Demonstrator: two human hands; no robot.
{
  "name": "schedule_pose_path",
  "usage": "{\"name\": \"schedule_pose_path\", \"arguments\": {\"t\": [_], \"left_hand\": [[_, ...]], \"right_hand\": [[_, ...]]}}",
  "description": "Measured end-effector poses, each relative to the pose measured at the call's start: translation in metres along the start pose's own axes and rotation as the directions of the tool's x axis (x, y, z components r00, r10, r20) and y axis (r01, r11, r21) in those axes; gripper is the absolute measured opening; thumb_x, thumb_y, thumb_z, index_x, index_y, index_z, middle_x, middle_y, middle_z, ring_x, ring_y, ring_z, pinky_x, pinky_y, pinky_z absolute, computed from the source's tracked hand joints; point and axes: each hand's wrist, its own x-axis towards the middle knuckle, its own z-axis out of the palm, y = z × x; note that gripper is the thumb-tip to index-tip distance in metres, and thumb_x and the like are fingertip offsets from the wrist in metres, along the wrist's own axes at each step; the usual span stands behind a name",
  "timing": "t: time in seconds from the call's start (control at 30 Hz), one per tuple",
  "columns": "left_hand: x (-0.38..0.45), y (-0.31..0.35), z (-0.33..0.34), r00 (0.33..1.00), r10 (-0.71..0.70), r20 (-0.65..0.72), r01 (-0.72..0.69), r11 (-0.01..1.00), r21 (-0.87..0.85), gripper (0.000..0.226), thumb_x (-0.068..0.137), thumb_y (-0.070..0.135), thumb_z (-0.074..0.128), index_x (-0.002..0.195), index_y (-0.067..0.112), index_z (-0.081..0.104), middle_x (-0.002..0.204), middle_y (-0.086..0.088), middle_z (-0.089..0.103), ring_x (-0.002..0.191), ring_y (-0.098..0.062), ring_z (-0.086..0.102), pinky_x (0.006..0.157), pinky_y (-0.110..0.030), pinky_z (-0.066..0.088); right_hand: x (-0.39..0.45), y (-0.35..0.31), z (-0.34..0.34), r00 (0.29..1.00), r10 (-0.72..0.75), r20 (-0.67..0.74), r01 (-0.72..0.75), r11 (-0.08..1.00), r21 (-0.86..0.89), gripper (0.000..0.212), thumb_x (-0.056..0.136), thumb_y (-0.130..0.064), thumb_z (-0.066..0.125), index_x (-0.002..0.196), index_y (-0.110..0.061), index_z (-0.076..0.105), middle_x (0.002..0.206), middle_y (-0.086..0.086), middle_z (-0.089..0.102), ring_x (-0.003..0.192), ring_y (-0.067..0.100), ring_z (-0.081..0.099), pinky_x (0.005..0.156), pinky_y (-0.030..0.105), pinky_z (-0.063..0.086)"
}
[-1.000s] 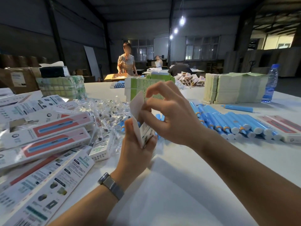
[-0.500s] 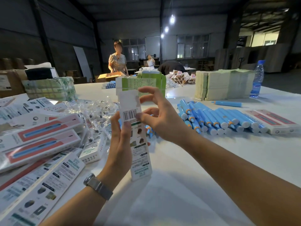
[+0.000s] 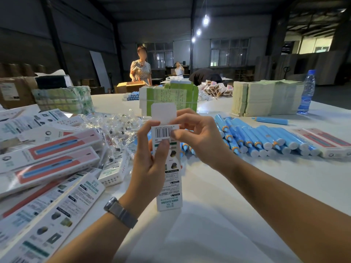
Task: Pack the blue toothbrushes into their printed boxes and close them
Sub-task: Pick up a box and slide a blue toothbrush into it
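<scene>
A long white printed box (image 3: 170,185) stands upright on the table in front of me, barcode side toward me, its top flap (image 3: 164,113) sticking up open. My left hand (image 3: 150,160) grips the box around its upper half. My right hand (image 3: 197,137) pinches the box's top edge beside the barcode. A row of blue toothbrushes (image 3: 266,139) lies on the table to the right. I cannot see whether a toothbrush is inside the held box.
Printed boxes (image 3: 49,160) are piled at the left, with clear plastic packets (image 3: 114,128) behind them. Stacks of green-white leaflets (image 3: 169,97) and flat cartons (image 3: 266,97) stand further back, beside a water bottle (image 3: 306,92). Two more printed boxes (image 3: 322,141) lie at the right. A person (image 3: 141,67) stands at the far end.
The box went from tilted and edge-on to upright on the table with the barcode facing me. My right hand moved onto its top edge; the flap now stands up.
</scene>
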Motion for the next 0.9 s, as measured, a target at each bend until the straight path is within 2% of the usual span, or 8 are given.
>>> {"name": "schedule_pose_path", "arguments": {"t": [0.1, 0.27, 0.37, 0.47, 0.53, 0.63, 0.7, 0.9], "left_hand": [[0.0, 0.0, 0.002, 1.0, -0.005, -0.005, 0.005, 1.0, 0.001, 0.033, 0.101, 0.019, 0.043, 0.122, 0.044, 0.039, 0.103, 0.007, 0.066, 0.079, -0.04, 0.065, 0.057, -0.063, 0.054], [-0.001, 0.001, 0.003, 0.999, -0.042, -0.009, 0.041, 0.998, -0.039, 0.045, 0.1, 0.023, 0.045, 0.129, 0.056, 0.032, 0.118, 0.004, 0.064, 0.098, -0.04, 0.065, 0.075, -0.067, 0.054], [0.0, 0.001, 0.004, 0.997, -0.075, -0.028, 0.072, 0.993, -0.095, 0.057, 0.097, 0.024, 0.049, 0.134, 0.058, 0.023, 0.125, -0.014, 0.061, 0.111, -0.04, 0.062, 0.089, -0.063, 0.052], [0.001, -0.002, 0.003, 0.998, -0.062, -0.006, 0.061, 0.992, -0.107, 0.055, 0.097, 0.023, 0.047, 0.139, 0.048, 0.022, 0.105, -0.002, 0.069, 0.084, -0.02, 0.069, 0.07, -0.035, 0.057], [0.0, -0.003, 0.004, 0.998, -0.068, 0.005, 0.068, 0.993, -0.1, 0.051, 0.097, 0.023, 0.047, 0.14, 0.041, 0.025, 0.094, 0.004, 0.07, 0.074, -0.016, 0.068, 0.063, -0.028, 0.055], [-0.001, -0.003, 0.005, 0.999, -0.054, -0.009, 0.053, 0.996, -0.067, 0.048, 0.095, 0.022, 0.048, 0.138, 0.034, 0.03, 0.092, -0.003, 0.071, 0.071, -0.022, 0.068, 0.061, -0.03, 0.055], [-0.002, -0.002, 0.005, 0.999, -0.048, -0.008, 0.047, 0.997, -0.06, 0.047, 0.095, 0.021, 0.05, 0.135, 0.036, 0.032, 0.094, -0.007, 0.069, 0.071, -0.023, 0.068, 0.061, -0.03, 0.056], [-0.001, -0.002, 0.008, 1.0, -0.005, -0.01, 0.005, 1.0, -0.008, 0.04, 0.096, 0.018, 0.05, 0.129, 0.035, 0.035, 0.097, 0.001, 0.068, 0.071, -0.022, 0.068, 0.059, -0.038, 0.058]], "right_hand": [[0.0, -0.001, 0.002, 0.999, -0.047, -0.024, 0.047, 0.998, 0.03, 0.018, 0.077, -0.002, 0.067, 0.089, -0.016, 0.071, 0.099, -0.01, 0.067, 0.097, 0.017, 0.066, 0.074, 0.026, 0.053], [0.001, -0.004, -0.001, 0.997, -0.069, -0.036, 0.07, 0.997, 0.014, 0.05, 0.076, -0.001, 0.071, 0.115, -0.03, 0.056, 0.091, -0.01, 0.068, 0.089, 0.011, 0.065, 0.075, 0.029, 0.054], [0.001, -0.004, -0.002, 0.996, -0.085, -0.022, 0.082, 0.989, -0.12, 0.031, 0.081, -0.004, 0.067, 0.103, -0.027, 0.068, 0.096, -0.004, 0.069, 0.097, 0.022, 0.065, 0.08, 0.049, 0.056], [0.0, -0.007, -0.001, 0.996, -0.087, -0.018, 0.083, 0.984, -0.158, 0.017, 0.085, -0.009, 0.063, 0.094, -0.021, 0.073, 0.101, 0.004, 0.068, 0.098, 0.027, 0.064, 0.08, 0.053, 0.055], [0.001, -0.011, -0.002, 0.996, -0.085, -0.01, 0.083, 0.987, -0.14, 0.011, 0.087, -0.015, 0.064, 0.093, -0.014, 0.074, 0.098, 0.008, 0.068, 0.094, 0.028, 0.064, 0.079, 0.05, 0.055], [0.002, -0.015, -0.002, 0.996, -0.09, -0.022, 0.087, 0.989, -0.116, 0.012, 0.088, -0.016, 0.066, 0.087, -0.006, 0.074, 0.093, 0.011, 0.066, 0.09, 0.033, 0.062, 0.074, 0.052, 0.055], [0.002, -0.016, -0.001, 0.996, -0.087, -0.007, 0.086, 0.988, -0.127, 0.007, 0.086, -0.016, 0.068, 0.085, -0.013, 0.074, 0.093, 0.009, 0.065, 0.09, 0.034, 0.062, 0.074, 0.056, 0.054], [0.006, -0.018, -0.006, 0.998, -0.001, 0.06, 0.012, 0.984, -0.175, 0.013, 0.086, -0.012, 0.071, 0.095, -0.021, 0.074, 0.097, -0.001, 0.064, 0.09, 0.03, 0.064, 0.082, 0.05, 0.056]]}}
